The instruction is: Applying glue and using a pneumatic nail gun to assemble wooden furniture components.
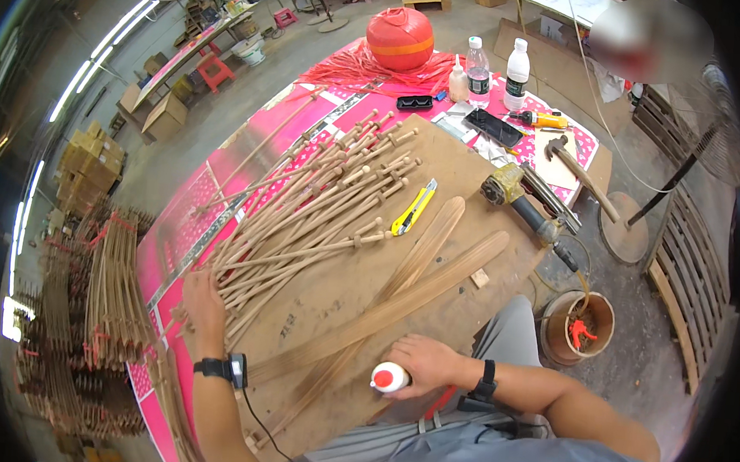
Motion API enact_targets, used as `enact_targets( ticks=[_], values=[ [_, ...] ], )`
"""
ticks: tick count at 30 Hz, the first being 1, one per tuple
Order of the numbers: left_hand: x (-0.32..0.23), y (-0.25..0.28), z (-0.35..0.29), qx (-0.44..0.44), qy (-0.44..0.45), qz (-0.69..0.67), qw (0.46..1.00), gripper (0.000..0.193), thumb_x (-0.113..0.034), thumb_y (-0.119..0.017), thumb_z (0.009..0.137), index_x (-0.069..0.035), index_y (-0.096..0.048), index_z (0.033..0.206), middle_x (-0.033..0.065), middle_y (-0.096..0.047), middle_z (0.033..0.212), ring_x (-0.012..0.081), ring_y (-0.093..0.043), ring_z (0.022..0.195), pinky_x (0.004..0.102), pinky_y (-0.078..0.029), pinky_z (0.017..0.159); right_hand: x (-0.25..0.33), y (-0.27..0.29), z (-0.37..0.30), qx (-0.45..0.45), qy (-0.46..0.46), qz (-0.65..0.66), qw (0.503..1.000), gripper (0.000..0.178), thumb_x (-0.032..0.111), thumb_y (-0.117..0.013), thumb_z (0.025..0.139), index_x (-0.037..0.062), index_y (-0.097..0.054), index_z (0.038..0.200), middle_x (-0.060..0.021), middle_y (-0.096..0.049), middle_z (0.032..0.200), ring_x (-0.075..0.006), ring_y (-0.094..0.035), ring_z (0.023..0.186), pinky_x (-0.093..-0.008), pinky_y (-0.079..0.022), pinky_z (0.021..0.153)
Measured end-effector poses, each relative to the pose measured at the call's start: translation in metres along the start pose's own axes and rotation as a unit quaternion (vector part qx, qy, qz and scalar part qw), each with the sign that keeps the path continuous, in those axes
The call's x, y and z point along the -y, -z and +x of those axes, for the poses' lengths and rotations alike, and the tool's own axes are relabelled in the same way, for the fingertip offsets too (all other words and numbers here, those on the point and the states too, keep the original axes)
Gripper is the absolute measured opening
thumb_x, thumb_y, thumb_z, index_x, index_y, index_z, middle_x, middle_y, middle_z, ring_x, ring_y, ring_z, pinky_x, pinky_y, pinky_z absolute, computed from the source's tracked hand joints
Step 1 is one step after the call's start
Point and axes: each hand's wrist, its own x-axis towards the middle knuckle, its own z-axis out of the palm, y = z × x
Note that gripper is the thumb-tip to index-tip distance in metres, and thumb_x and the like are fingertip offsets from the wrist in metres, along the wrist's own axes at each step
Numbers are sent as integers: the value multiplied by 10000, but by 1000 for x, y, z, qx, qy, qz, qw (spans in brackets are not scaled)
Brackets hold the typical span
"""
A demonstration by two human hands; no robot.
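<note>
My right hand (423, 363) is closed around a white squeeze bottle (397, 380) with a red cap, near the front edge of the board. At the left, the fingers of my left hand (205, 301) are curled at the near ends of a pile of thin wooden rods (304, 202) with knobbed ends; how many rods they grip is hidden. Two long flat wooden slats (435, 273) with rounded ends lie crossed between my hands. Beyond them a yellow utility knife (415, 207) rests on the brown board (467, 173).
A nail gun (524, 202) and a hammer (581, 176) lie at the right. Behind stand two bottles (516, 75), a phone (493, 128) and a red ball-shaped bundle (399, 40). A bucket (578, 324) is on the floor; bundled rods (117, 283) stand at left.
</note>
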Motion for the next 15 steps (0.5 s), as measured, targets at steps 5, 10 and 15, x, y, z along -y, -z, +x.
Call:
enact_targets(
  ticks=[5, 10, 15],
  values=[
    [4, 36, -86, 29, 25, -8, 999, 181, -157, -574, 1017, -21, -678, 1076, 195, -624, 999, 388, -604, 995, 478, -475, 820, 2, -4, -5, -11, 3, -16, 1000, 524, 475, -847, 748, 87, -647, 1037, -101, -655, 942, -313, -650, 883, -397, -519, 786],
    [20, 40, -162, 108, 70, -177, 976, 246, -205, -576, 1015, 11, -690, 1040, 212, -677, 996, 381, -637, 944, 459, -489, 810, 4, -4, -5, -16, 7, -27, 999, 519, 462, -857, 738, 85, -663, 1037, -105, -666, 950, -316, -653, 896, -399, -520, 802],
    [-1, 64, -187, 262, 207, -251, 908, 318, -272, -619, 989, 27, -715, 937, 129, -645, 745, 255, -637, 754, 372, -487, 734, 5, -3, -6, -40, 13, -35, 999, 524, 459, -855, 738, 77, -666, 1042, -118, -658, 941, -330, -637, 879, -404, -518, 804]
  ],
)
